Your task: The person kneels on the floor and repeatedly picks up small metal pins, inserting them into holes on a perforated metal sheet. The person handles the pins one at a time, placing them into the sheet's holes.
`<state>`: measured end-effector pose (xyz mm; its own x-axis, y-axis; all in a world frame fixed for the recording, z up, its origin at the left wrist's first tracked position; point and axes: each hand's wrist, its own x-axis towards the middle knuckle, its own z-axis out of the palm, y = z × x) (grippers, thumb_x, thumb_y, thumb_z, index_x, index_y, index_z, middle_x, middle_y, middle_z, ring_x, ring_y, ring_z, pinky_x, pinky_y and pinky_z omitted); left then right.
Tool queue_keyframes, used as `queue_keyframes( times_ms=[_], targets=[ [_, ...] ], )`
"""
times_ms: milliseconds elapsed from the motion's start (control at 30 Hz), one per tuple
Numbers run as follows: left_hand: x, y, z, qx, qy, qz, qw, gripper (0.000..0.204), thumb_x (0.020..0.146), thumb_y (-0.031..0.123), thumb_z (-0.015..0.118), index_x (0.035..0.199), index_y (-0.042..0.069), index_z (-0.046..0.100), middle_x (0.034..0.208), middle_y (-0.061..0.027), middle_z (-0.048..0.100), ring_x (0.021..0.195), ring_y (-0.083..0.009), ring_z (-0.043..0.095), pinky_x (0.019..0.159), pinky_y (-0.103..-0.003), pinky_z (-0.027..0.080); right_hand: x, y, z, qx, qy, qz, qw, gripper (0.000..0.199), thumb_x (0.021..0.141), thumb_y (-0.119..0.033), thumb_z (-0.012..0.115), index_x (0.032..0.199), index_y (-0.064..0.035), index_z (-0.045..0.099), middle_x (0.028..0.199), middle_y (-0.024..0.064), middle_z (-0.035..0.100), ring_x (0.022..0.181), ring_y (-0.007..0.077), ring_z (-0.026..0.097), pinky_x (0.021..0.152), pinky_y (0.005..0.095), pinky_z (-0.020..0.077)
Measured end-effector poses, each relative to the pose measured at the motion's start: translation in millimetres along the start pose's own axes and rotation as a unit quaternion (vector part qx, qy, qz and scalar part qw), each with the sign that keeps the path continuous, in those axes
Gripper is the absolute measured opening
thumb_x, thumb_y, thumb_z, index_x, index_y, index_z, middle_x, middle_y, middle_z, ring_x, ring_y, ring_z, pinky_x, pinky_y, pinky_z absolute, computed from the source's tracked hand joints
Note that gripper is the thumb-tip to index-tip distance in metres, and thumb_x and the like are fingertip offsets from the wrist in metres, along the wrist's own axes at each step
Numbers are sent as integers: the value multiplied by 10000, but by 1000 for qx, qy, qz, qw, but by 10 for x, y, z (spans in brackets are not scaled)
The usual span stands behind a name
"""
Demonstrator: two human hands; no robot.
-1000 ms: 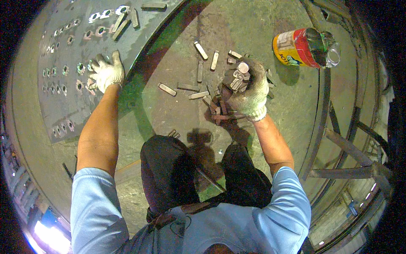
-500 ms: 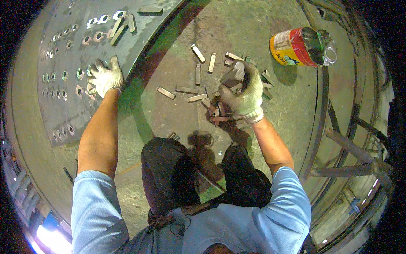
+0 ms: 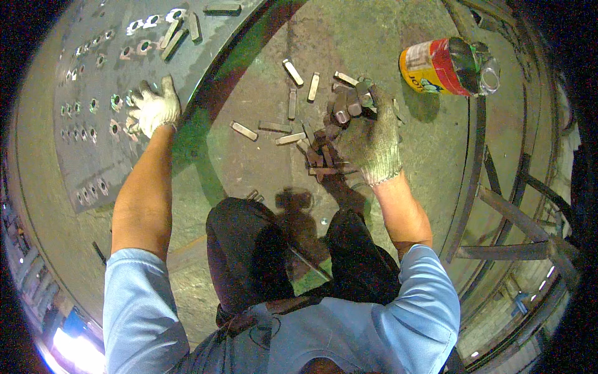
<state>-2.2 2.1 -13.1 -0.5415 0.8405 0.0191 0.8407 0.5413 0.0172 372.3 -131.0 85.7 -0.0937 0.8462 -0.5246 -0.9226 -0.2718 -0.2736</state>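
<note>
My left hand (image 3: 154,111), in a pale knitted glove, lies with fingers spread on a dark steel plate (image 3: 156,75) cut with rows of small holes. On the right, my gloved right hand (image 3: 372,144) is closed around a bunch of short metal bars (image 3: 353,101), their blunt ends facing up-left. It is just above a loose heap of similar bars (image 3: 321,153), part of which it hides. More single bars lie on the floor left of the heap, among them a bright one (image 3: 293,72) and another (image 3: 244,131).
Several bars (image 3: 175,45) rest on the plate near its far edge. A yellow and red can (image 3: 430,67) with a dark, open-looking end and crumpled clear plastic stands or lies at the back right. At the right is a metal frame (image 3: 504,252). My knees (image 3: 246,249) are close below the heap.
My right hand has turned and shifted slightly right, so the ends of the held bars show more plainly. My left hand stays on the plate.
</note>
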Motion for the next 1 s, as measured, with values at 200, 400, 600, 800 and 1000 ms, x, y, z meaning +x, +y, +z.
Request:
queue_keyframes(
  times_ms=[200, 400, 600, 800, 1000],
  targets=[
    [-14, -1, -12, -14, 16, 15, 1000, 835, 927, 730, 421, 1572, 206, 346, 1677, -114, 233, 1499, -462, 237, 1131, -757, 170, -75, 32, 109, 8, 98, -3, 995, 269, 1009, -392, 568, 993, -130, 625, 821, 24, 578, 760, 209, 551, 697, 368, 492],
    [3, -3, -14, 3, 15, 9, 1000, 813, 929, 727, 421, 1555, 212, 366, 1671, -109, 247, 1493, -460, 250, 1125, -763, 171, -61, 47, 72, -9, 143, -3, 990, 323, 998, -407, 586, 1095, -104, 641, 890, 35, 628, 814, 208, 598, 713, 364, 513],
    [-25, 38, -51, 2, 15, 8, 1000, 801, 928, 729, 420, 1541, 214, 380, 1666, -106, 258, 1484, -466, 264, 1124, -756, 197, -1, 37, -201, 34, -26, 15, 999, 368, 1003, -407, 574, 1168, -85, 641, 963, 55, 662, 835, 207, 608, 721, 356, 508],
    [-1, 2, 2, -17, 17, 10, 1000, 792, 929, 724, 424, 1534, 213, 387, 1661, -106, 267, 1480, -470, 268, 1138, -729, 220, -117, 31, -165, -253, 22, -117, 960, 509, 960, -352, 623, 1339, -26, 523, 1126, 129, 673, 1035, 268, 658, 914, 393, 525],
    [-30, 18, -57, 24, 17, 7, 1000, 788, 934, 716, 420, 1539, 212, 380, 1658, -100, 270, 1483, -464, 257, 1141, -709, 245, -211, -19, -200, -667, -18, -375, 643, 866, 660, -193, 873, 1391, 39, 469, 1230, 209, 645, 1108, 326, 665, 988, 422, 532]
  ],
)
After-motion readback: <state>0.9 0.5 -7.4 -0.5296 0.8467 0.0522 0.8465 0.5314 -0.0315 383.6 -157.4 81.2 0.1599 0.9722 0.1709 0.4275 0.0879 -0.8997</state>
